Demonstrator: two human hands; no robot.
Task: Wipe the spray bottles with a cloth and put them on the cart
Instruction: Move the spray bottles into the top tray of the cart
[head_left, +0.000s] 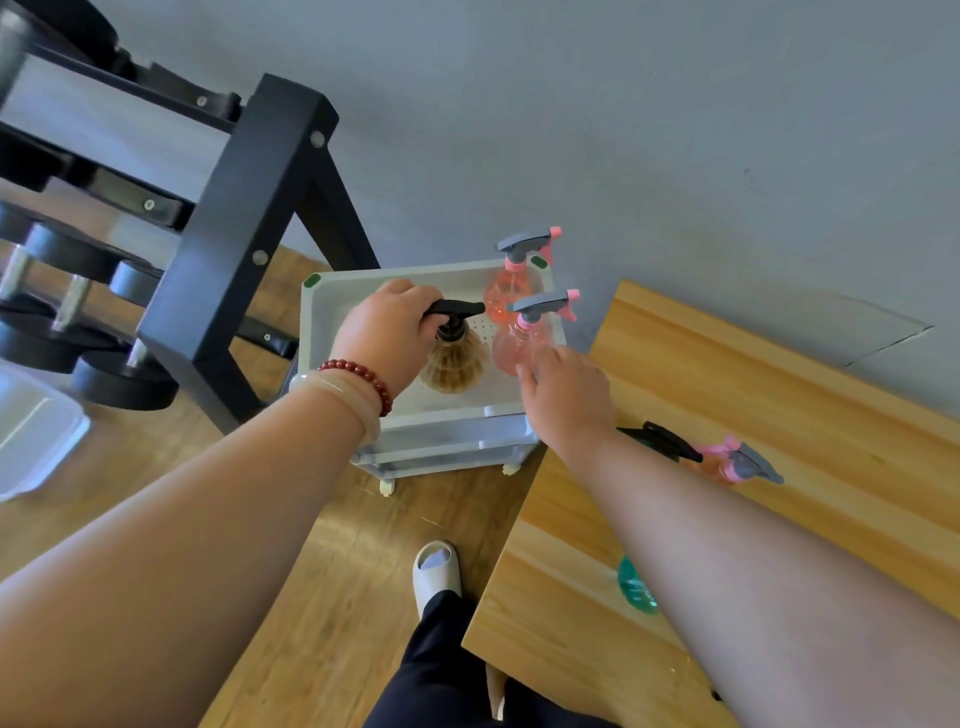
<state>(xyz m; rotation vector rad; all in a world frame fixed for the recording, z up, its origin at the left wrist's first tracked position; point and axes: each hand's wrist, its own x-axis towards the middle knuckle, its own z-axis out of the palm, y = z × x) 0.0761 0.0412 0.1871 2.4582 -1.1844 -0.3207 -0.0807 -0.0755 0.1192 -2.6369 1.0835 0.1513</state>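
Note:
My left hand (385, 332) grips the black spray head of a brown ribbed bottle (453, 364) that stands in the top tray of the white cart (332, 296). Two pink bottles with grey heads stand upright in the same tray, one at the back right (511, 283) and one nearer (527, 340). My right hand (569, 400) hovers at the tray's right front corner, fingertips touching the nearer pink bottle, holding nothing. On the wooden table (779, 395) lie a pink bottle (737, 460), a black spray head (662, 440) and a teal bottle (636, 587), partly hidden by my right arm. No cloth is visible.
A black dumbbell rack (249, 218) with dumbbells stands left of the cart. A clear plastic bin (36, 431) sits at the far left on the wood floor. My slippered foot (436, 569) is below the cart, beside the table's edge. A grey wall is behind.

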